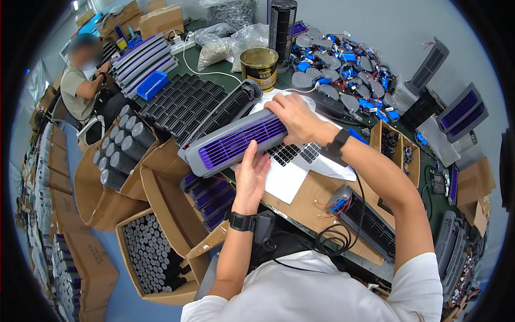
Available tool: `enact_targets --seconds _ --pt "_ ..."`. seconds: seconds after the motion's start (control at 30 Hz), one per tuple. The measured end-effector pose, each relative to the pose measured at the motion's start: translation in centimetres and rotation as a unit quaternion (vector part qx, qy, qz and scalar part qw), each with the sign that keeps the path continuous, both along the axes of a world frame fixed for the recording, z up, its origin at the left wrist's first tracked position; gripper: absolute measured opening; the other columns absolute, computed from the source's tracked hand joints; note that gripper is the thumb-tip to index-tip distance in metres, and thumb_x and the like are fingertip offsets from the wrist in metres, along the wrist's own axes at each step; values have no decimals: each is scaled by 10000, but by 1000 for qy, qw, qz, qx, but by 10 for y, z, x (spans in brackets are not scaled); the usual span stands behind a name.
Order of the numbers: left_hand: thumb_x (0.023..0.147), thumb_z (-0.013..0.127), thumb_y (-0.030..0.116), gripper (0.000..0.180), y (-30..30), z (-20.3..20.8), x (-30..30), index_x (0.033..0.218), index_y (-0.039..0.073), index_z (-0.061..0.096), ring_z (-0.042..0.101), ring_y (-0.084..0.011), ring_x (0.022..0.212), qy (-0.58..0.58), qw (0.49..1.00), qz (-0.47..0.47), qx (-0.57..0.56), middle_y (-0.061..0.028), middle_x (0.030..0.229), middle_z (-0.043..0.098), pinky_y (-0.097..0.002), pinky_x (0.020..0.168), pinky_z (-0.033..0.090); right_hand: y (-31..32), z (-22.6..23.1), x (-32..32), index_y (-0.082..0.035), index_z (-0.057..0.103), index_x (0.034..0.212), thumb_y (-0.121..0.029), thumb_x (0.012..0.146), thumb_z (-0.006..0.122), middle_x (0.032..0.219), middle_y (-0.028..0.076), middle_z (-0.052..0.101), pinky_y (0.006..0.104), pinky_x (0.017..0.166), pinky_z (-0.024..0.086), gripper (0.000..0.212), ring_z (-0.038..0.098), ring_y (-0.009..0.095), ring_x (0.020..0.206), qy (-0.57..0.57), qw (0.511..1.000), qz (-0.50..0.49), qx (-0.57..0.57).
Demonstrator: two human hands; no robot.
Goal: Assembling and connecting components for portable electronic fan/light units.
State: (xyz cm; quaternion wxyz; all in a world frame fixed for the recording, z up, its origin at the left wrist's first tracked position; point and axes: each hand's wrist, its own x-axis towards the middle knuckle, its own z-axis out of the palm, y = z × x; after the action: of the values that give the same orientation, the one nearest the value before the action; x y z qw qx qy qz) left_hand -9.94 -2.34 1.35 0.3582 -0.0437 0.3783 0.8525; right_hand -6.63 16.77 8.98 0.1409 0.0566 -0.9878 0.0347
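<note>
A grey fan housing (236,140) with a purple slatted grille is held slanting above the bench. My right hand (300,118) grips its right end, fingers over the top edge and thumb low. Beside its lower edge, my left hand (252,180) is open, palm showing, with the thumb tip against the grille and the other fingers stretched out. Behind it rests a dark slotted casing (228,110). White paper (287,185) lies below, and a sheet of small black pieces (295,154) is partly hidden by my right hand.
A yellow-black can (259,70) stands behind the housing. Blue-wrapped parts with wires and grey discs (343,70) are heaped at the back right. Another dark housing (365,222) and a coiled cable (338,239) lie near me. Cartons (161,206) line the left; a seated person (83,86) works beyond.
</note>
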Motion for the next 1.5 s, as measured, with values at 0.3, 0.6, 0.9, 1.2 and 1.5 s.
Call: enact_targets --seconds 0.3,0.6,0.9,1.2,1.5 --pt "859 739 386 639 -10 37 27 1281 52 393 491 -301 1176 -76 980 -131 130 -160 1231 475 -479 1007 457 -42 91 88 -92 554 1135 -69 621 715 972 104 523 383 785 398 539 533 267 942 149 948 -156 233" --pt "844 669 72 614 -11 70 105 1390 100 389 550 -272 1199 130 943 -218 214 -136 1309 490 -434 998 491 -157 48 210 -11 610 1127 -62 786 644 939 104 525 374 719 480 347 581 270 859 80 966 -155 -192" --pt "835 711 127 504 -10 47 41 1276 30 485 603 -213 1055 250 960 -102 74 -131 1209 577 -345 883 529 -117 -2 322 -43 612 1128 -4 798 658 1152 161 589 443 818 490 335 589 376 995 89 881 -456 -90" --pt "633 862 174 794 -2 5 66 1288 40 435 526 -203 1073 544 820 -178 5 -113 1228 524 -372 964 429 -75 -15 332 -34 659 1030 63 813 575 979 170 662 466 701 511 252 630 393 870 34 875 -449 -177" --pt "662 883 267 879 -6 7 69 1370 14 427 540 -160 940 515 799 -267 -159 -74 1115 564 -332 859 469 -98 -25 253 -100 598 1134 -127 687 787 1009 101 544 386 761 382 487 543 272 897 131 908 -345 -197"
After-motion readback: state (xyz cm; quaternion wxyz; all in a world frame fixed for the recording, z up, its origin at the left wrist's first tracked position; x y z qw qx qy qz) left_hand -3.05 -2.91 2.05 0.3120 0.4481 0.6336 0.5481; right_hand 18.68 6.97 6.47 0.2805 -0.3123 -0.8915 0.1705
